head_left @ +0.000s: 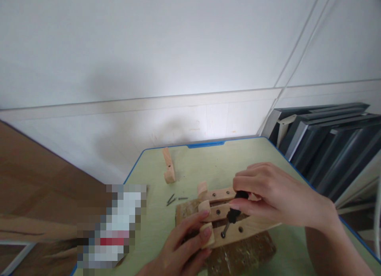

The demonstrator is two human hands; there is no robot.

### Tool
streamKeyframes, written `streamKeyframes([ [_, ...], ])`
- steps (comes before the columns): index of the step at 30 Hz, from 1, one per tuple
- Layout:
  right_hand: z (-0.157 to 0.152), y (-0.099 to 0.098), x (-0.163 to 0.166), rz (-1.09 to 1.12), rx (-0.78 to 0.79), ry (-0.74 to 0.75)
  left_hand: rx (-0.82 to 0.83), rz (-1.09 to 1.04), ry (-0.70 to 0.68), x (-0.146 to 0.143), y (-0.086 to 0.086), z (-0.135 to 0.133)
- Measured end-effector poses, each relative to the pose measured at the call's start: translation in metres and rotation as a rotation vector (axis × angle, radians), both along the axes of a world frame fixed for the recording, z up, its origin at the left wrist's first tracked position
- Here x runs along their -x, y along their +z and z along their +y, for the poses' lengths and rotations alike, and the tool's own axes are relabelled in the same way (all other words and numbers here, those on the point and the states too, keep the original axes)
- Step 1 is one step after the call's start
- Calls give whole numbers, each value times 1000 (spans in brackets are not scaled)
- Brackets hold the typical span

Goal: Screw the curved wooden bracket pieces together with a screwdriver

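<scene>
My right hand is closed round the black handle of a short screwdriver, its tip set into a hole of the nearest wooden hook piece. Three pale wooden hook pieces lie side by side on a rough brown board. My left hand presses on them from the near left, fingers curled against the ends of the middle and near hooks. A fourth wooden hook lies alone farther back on the table. Loose dark screws rest just left of the board.
The work sits on a pale green table with a blue edge. Behind it is a white wall with a skirting strip. Dark stacked panels lean at the right. A blurred-out patch covers something at the table's left edge, over wooden flooring.
</scene>
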State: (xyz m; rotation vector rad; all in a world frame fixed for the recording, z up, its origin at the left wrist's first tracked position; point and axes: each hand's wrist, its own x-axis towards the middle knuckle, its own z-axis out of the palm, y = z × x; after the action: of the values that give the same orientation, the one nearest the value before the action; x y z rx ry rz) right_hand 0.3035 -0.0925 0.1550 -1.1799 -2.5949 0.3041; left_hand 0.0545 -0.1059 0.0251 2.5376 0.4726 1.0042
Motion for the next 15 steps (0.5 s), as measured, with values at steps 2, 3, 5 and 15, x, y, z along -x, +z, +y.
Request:
streamKeyframes([
  [2,-1,2,1,29,54,39,4,1,0,0,0,0],
  [3,-2,3,1,47,80,59,1,1,8,1,0,0],
  [5,-3,6,1,88,121,97,-16,1,22,2,-1,-1],
  [15,-9,11,-12,218,220,222,-15,11,7,2,1,0],
])
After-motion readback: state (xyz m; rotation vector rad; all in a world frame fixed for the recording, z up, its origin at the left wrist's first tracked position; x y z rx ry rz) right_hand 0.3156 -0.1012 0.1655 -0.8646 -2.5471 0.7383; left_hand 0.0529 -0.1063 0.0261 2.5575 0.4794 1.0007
